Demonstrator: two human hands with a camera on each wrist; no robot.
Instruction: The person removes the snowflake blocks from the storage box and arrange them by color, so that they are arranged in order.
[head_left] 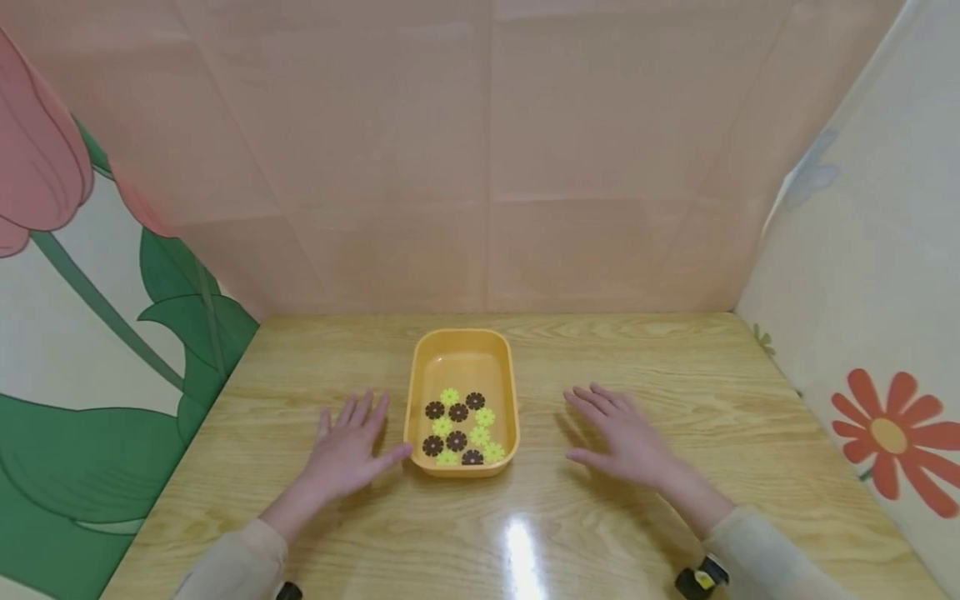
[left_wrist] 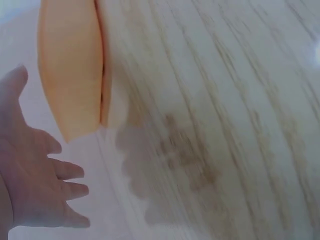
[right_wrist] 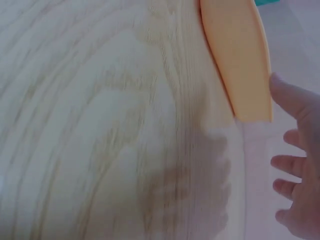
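Observation:
A yellow-orange plastic tray [head_left: 465, 358] sits on the wooden table, holding several flower-shaped discs, some dark brown [head_left: 458, 412] and some bright yellow [head_left: 485, 417], gathered in its near half. To its left, my left hand [head_left: 347, 454] is spread, thumb tip overlapping the tray's left rim in the head view. My right hand [head_left: 618, 437] is held to the right, apart from the tray, fingers extended toward it. Both wrist views show the tray's outer wall [left_wrist: 72, 70] beyond the open left hand [left_wrist: 35, 175] and the right hand [right_wrist: 305, 165]. Neither hand holds anything.
The wood-grain table [head_left: 600, 517] reaches back to a pink sheet [head_left: 480, 167]. A panel with tulip and leaf drawings [head_left: 67, 467] borders the left side, and a pale panel with a red flower [head_left: 888, 437] the right. Dark wrist devices [head_left: 701, 577] show at the sleeves.

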